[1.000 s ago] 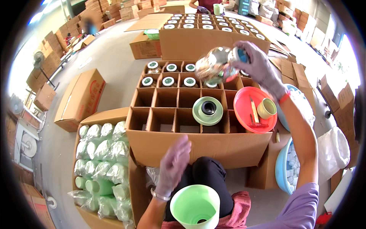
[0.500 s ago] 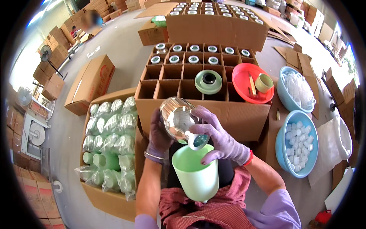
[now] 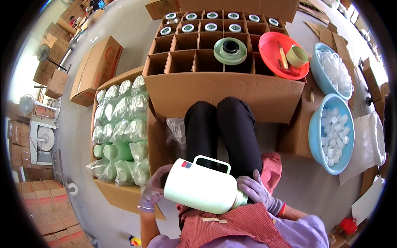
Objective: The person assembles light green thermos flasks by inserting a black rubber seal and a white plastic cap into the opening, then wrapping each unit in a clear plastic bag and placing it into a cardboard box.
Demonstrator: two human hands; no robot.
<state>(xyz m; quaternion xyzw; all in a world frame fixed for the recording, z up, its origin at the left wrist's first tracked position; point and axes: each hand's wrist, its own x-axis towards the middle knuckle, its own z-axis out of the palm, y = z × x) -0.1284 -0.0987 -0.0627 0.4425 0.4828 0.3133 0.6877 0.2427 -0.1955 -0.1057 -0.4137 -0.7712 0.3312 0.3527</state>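
A pale green thermos jug lies on its side across my lap, handle toward my knees and narrow neck pointing right. My gloved left hand is closed around its base end. At the neck, my gloved right hand grips with its fingers bent over the rim; part of the neck is hidden there. The glass liner cannot be seen now, and whether it sits inside the jug I cannot tell.
Ahead stands a divided carton with several white-capped bottles, a green lid part and a red basin on top. To the left, a carton holds bagged green casings. At right are blue basins of white rings and white caps.
The glass liner has gone from sight. The green casing, upright before, now lies sideways with its neck to the right, and both hands have moved down onto it. The view has tilted down.
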